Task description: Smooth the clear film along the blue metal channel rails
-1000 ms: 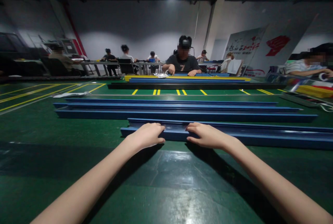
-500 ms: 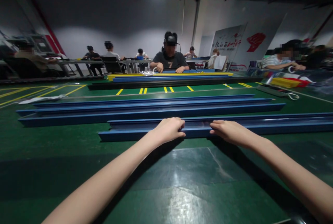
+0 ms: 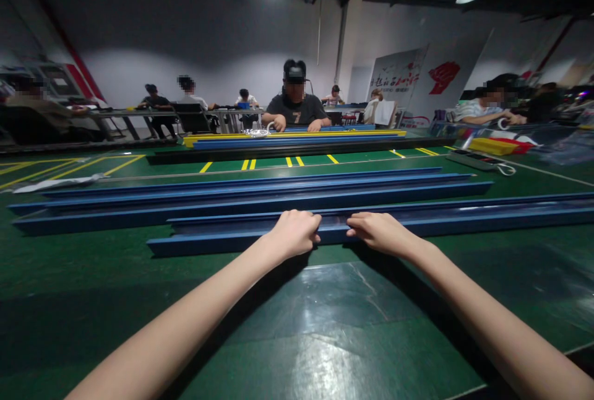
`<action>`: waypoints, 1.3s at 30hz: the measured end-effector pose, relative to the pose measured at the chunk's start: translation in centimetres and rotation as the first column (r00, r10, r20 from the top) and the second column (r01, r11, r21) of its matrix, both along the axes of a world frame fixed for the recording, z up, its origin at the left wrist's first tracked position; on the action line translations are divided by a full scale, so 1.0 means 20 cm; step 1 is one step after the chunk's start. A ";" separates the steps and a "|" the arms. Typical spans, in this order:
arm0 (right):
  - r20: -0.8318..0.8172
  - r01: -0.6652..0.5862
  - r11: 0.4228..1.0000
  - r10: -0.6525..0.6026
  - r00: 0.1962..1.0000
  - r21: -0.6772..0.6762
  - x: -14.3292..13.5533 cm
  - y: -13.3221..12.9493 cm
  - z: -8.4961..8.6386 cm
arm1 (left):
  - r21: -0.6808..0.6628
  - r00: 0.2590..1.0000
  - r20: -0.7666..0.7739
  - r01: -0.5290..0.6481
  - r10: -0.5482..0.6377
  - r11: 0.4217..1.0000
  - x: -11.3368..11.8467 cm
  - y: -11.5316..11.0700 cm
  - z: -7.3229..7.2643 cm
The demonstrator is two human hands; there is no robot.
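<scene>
A long blue channel strip (image 3: 185, 244) lies crosswise on the green table in front of me, its open side up. My left hand (image 3: 297, 233) is closed over its near wall, thumb on the outer side and fingers curled inside. A short gap to the right, my right hand (image 3: 378, 231) grips the same wall in a similar way. Both sets of fingertips are partly hidden, so anything thin between them cannot be made out. Behind this strip, more blue channel strips (image 3: 250, 200) lie side by side.
A clear plastic sheet (image 3: 320, 301) lies flat on the near table (image 3: 74, 338). Farther back are a black strip (image 3: 297, 150), a yellow strip (image 3: 371, 134) and a dark device with a strap (image 3: 476, 161). A co-worker (image 3: 297, 103) sits opposite; others work around.
The whole view has shifted, so most things appear farther left. My hands have come closer together along the blue channel strip, both still closed on its near wall.
</scene>
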State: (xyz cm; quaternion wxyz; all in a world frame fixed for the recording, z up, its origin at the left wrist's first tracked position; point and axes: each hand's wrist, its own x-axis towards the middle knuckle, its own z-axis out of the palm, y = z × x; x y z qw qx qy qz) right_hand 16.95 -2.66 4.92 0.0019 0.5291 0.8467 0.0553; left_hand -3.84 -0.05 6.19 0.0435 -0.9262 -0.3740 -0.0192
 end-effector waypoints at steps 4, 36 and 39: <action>-0.021 -0.043 0.998 0.044 0.999 0.048 -0.12 0.05 -0.01 | 0.023 0.995 -0.058 -0.080 0.081 0.997 -0.13 0.01 0.02; -0.037 0.000 0.985 0.007 0.999 0.173 -0.33 0.05 -0.02 | 0.016 0.996 -0.012 -0.085 0.085 0.996 -0.17 0.04 0.03; -0.045 -0.008 0.986 0.016 0.999 0.164 -0.31 0.06 -0.01 | 0.022 0.996 -0.003 -0.087 0.087 0.996 -0.17 0.04 0.03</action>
